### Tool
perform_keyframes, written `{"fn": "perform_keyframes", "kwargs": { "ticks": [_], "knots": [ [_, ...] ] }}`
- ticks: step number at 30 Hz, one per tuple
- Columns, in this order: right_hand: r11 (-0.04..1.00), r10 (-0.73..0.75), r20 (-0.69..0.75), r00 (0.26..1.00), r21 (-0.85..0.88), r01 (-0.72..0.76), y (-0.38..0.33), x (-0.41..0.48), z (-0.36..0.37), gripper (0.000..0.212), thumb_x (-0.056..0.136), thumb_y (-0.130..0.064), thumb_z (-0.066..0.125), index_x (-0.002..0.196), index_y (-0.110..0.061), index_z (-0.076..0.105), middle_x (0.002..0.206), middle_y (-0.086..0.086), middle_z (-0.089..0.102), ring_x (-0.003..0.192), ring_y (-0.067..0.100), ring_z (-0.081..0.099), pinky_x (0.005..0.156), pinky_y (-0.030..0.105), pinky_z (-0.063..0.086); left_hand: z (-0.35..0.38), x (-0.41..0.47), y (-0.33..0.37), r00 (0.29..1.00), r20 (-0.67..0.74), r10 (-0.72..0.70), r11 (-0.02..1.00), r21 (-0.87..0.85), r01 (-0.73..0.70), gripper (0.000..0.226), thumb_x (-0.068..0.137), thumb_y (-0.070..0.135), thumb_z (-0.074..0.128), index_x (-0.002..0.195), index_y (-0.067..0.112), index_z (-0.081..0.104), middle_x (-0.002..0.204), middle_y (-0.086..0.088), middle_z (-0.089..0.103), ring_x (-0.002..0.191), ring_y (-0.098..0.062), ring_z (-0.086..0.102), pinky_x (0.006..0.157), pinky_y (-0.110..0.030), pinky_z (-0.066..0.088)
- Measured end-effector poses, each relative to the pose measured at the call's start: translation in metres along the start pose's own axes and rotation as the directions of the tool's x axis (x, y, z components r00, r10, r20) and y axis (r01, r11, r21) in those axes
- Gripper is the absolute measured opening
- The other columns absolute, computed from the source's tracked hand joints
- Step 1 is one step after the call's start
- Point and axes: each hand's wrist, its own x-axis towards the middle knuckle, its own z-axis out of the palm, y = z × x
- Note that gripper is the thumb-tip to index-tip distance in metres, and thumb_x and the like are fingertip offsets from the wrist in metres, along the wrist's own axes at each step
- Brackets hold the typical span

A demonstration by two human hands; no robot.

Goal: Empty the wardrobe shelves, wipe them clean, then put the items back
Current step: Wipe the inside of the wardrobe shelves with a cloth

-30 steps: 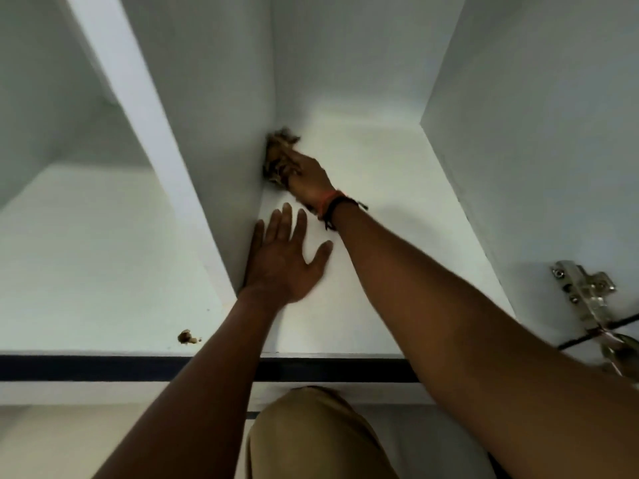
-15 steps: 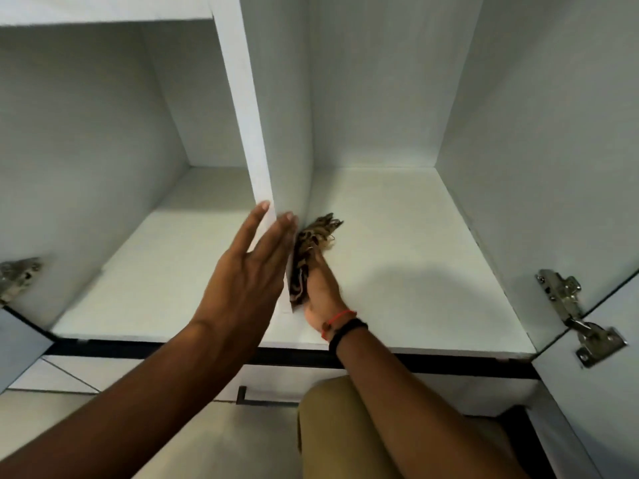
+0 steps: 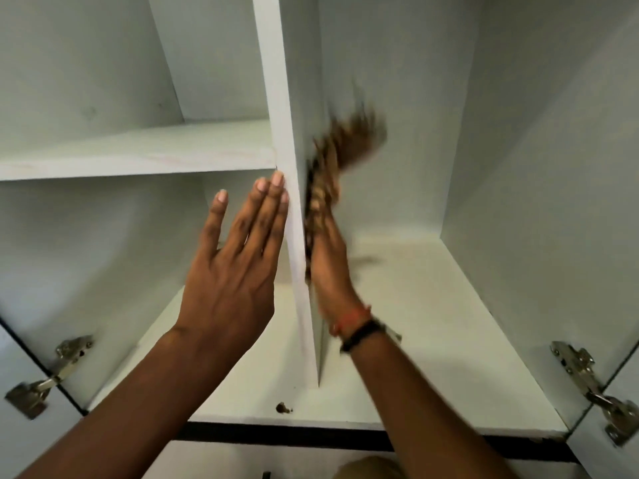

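The cloth (image 3: pixel 345 157) is just a brown smear, and its top end is too blurred to make out any pattern or edge. The right hand (image 3: pixel 328 267) is blurry too. Its fingers are buried behind the cloth against the divider panel (image 3: pixel 288 209), so no idea if they curl round it or press flat. The wristbands (image 3: pixel 359 326) are streaky. The left hand (image 3: pixel 235 271) only shows its back. There's a tiny brown speck (image 3: pixel 283 407) at the front of the shelf (image 3: pixel 432 323), too small to identify. Something tan (image 3: pixel 366 468) gets chopped off by the bottom edge, and the left hinge (image 3: pixel 41 382) is smeared.
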Motion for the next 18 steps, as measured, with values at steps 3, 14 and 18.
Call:
{"fn": "perform_keyframes", "kwargs": {
  "ticks": [3,14,18],
  "knots": [
    [0.912,0.397,-0.138,0.908,-0.052,-0.406,0.102,-0.064,-0.037,0.047,0.095,-0.064,0.039,0.133,-0.04,0.052,0.113,-0.018,0.061,0.081,0.002,0.06,0.056,0.012,0.042,0.007,-0.003,0.0,1.0,-0.028,0.012,1.0,-0.015,-0.013,0.09,0.078,0.002,0.053,0.154,0.0,0.003,0.162,-0.016,-0.005,0.151,-0.027,-0.001,0.119,-0.054,0.013],
    [0.925,-0.364,0.137,0.921,-0.066,0.375,-0.204,0.117,0.088,0.026,0.104,-0.032,0.035,0.078,-0.029,0.04,0.094,-0.003,0.044,0.072,0.004,0.042,0.064,0.015,0.044,0.012,0.006,-0.03,0.983,-0.141,0.12,0.991,-0.047,-0.128,0.087,0.064,-0.004,0.047,0.15,0.006,0.032,0.16,-0.01,0.023,0.147,-0.032,0.022,0.114,-0.059,0.02],
    [0.835,-0.537,0.166,0.827,-0.036,0.55,-0.222,0.131,0.094,0.023,0.105,-0.013,0.037,0.099,-0.019,0.059,0.105,-0.005,0.061,0.085,0.006,0.064,0.066,0.002,0.041,-0.002,0.021,-0.037,0.976,-0.137,0.168,0.984,-0.042,-0.175,0.082,0.065,-0.001,0.054,0.145,0.003,0.04,0.153,-0.016,0.035,0.142,-0.039,0.031,0.113,-0.058,0.023]
  ]
}}
